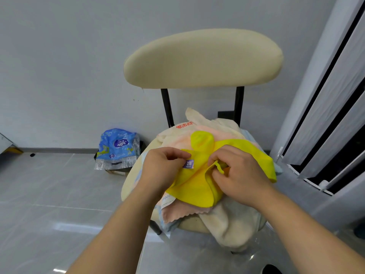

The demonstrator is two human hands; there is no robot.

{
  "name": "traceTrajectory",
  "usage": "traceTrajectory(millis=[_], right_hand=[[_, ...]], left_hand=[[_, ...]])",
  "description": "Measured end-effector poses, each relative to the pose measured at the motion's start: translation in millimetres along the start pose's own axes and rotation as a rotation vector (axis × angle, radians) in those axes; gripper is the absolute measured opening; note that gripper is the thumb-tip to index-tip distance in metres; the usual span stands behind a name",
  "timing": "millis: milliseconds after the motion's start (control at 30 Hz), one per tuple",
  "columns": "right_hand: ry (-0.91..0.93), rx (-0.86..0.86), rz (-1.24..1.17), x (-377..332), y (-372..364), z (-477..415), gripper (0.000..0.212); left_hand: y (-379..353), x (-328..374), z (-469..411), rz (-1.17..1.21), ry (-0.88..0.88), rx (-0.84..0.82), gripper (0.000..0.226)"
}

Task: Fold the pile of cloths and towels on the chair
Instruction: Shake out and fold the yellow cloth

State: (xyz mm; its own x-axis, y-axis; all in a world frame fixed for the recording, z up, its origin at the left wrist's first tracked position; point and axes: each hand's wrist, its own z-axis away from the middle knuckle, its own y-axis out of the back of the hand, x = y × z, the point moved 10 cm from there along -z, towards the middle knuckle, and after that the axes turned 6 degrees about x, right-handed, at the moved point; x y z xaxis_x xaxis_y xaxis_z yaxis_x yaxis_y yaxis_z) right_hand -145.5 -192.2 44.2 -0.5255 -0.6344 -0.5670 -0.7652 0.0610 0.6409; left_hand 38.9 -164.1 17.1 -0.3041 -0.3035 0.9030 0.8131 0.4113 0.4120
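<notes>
A bright yellow cloth (194, 187) lies crumpled on top of the pile on the cream chair (203, 58). My left hand (162, 169) pinches the cloth by its small purple label (188, 164). My right hand (240, 174) grips a bunched yellow edge with curled fingers. Under the yellow cloth lie a pink cloth (177, 213), a cream towel (227, 220) that hangs over the seat's front right, and a cream towel with red print (184, 124) at the back. A light blue cloth (167, 225) peeks out at the seat's front left.
A blue plastic package (117, 148) stands on the grey tiled floor against the wall, left of the chair. A white frame with dark gaps (325, 115) runs down the right side. A dark object (271, 268) shows at the bottom edge.
</notes>
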Motion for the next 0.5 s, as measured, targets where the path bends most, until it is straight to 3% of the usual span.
traceTrajectory(millis=[300,500], right_hand=[[0.108,0.075,-0.042,-18,10,-1,0.013],[0.112,0.135,-0.128,-27,23,-3,0.007]], left_hand=[[9,47,19,-0.213,-0.497,0.249,0.019],[-2,57,31,-0.158,-0.616,0.193,0.022]])
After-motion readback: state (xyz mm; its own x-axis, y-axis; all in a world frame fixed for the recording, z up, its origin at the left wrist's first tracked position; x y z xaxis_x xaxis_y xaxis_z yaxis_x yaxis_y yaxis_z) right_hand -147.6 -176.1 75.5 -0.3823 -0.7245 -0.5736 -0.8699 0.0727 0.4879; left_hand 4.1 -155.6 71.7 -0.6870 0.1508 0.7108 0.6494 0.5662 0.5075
